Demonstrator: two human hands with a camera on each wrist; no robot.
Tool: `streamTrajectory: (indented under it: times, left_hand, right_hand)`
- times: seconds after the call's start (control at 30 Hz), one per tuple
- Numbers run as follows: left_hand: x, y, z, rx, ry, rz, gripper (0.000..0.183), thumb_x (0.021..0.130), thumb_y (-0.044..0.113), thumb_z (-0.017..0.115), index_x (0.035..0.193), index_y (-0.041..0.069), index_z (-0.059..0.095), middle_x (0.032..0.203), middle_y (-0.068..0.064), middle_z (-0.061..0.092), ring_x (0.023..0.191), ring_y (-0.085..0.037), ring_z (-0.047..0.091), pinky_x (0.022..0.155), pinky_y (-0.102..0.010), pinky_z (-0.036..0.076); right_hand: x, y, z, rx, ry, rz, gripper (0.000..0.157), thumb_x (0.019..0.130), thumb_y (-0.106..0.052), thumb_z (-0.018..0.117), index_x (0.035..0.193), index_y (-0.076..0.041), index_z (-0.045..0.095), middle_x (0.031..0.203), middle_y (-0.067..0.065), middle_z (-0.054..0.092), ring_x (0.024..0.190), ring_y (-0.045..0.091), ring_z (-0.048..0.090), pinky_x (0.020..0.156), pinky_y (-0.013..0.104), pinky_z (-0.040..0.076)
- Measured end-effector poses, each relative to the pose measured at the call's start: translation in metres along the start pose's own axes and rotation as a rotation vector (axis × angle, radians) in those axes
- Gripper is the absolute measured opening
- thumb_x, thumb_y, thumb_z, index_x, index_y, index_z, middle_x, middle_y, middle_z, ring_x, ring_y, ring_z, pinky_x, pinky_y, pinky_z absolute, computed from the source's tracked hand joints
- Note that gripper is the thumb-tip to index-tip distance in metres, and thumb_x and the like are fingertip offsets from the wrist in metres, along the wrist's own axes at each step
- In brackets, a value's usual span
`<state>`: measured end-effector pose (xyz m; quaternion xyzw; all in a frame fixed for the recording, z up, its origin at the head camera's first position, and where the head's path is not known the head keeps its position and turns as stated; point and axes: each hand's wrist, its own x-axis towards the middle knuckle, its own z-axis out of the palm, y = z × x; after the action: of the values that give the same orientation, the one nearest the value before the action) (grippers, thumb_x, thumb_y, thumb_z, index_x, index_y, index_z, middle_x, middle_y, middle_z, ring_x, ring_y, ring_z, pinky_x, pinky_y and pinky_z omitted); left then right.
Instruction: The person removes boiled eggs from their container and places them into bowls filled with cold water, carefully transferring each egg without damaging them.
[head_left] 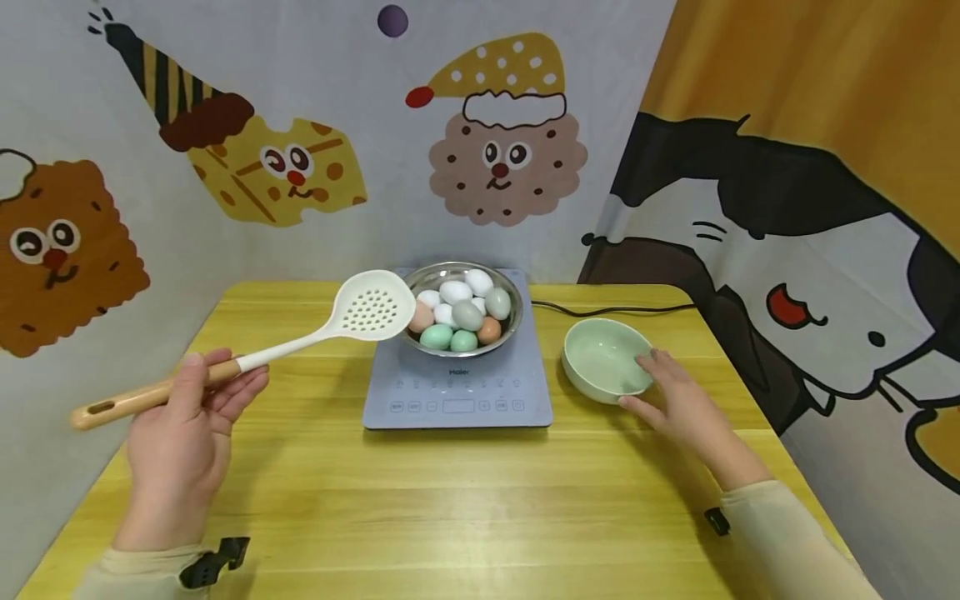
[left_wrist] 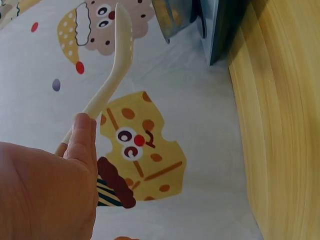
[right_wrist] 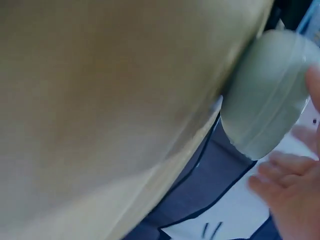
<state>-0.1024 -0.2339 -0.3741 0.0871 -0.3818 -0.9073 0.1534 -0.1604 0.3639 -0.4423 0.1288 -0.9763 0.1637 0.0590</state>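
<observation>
Left hand (head_left: pixel 180 433) gripping skimmer (head_left: pixel 374 305)
Right hand (head_left: pixel 681 404) is overlapping the bowl (head_left: pixel 596 358), wrist view blurring; cannot tell if fingers are grasping.

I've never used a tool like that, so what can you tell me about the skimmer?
The skimmer has a broad, cream-coloured head pierced with small round holes, a slim matching neck, and a wooden-looking handle with a slot near its end. The head looks like plastic or silicone. The left hand pinches it near the neck, holding it above the table, its head just left of the metal bowl.
</observation>
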Motion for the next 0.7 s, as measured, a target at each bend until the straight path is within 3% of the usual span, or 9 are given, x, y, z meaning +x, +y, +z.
streamTrajectory:
  times: [0.1, 0.2, 0.47, 0.7]
  left_hand:
    - [-0.002, -0.004, 0.005, 0.028, -0.026, 0.002, 0.034, 0.105, 0.021, 0.069, 0.124, -0.007, 0.069, 0.110, -0.019, 0.071, 0.095, -0.031, 0.081, 0.091, -0.038, 0.064]
    - [-0.002, -0.005, 0.010, 0.054, -0.030, 0.022, 0.036, 0.103, 0.022, 0.071, 0.124, -0.007, 0.069, 0.111, -0.019, 0.072, 0.094, -0.030, 0.081, 0.091, -0.038, 0.064]
    - [0.006, -0.005, 0.026, 0.118, -0.078, 0.027, 0.040, 0.101, 0.025, 0.074, 0.125, -0.007, 0.069, 0.116, -0.018, 0.067, 0.097, -0.029, 0.080, 0.094, -0.039, 0.063]
    - [0.016, -0.007, 0.049, 0.255, -0.105, 0.061, 0.042, 0.101, 0.031, 0.073, 0.124, -0.005, 0.069, 0.119, -0.017, 0.064, 0.098, -0.024, 0.081, 0.092, -0.035, 0.063]
  right_hand:
    - [-0.016, -0.002, 0.002, -0.086, 0.130, -0.156, 0.065, 0.090, -0.033, 0.087, 0.145, -0.007, 0.066, 0.153, 0.031, 0.056, 0.140, 0.055, 0.053, 0.102, 0.074, 0.054]
    - [-0.026, -0.004, 0.005, -0.134, 0.174, -0.263, 0.060, 0.086, -0.026, 0.090, 0.142, -0.015, 0.070, 0.147, 0.027, 0.063, 0.136, 0.053, 0.059, 0.096, 0.070, 0.058]
    - [-0.030, -0.009, 0.011, -0.101, 0.199, -0.286, 0.054, 0.086, -0.018, 0.089, 0.138, -0.018, 0.073, 0.144, 0.027, 0.065, 0.134, 0.052, 0.061, 0.093, 0.069, 0.061]
    - [-0.026, -0.012, 0.015, -0.109, 0.244, -0.310, 0.050, 0.084, -0.013, 0.089, 0.133, -0.014, 0.076, 0.134, 0.025, 0.071, 0.125, 0.049, 0.067, 0.087, 0.065, 0.064]
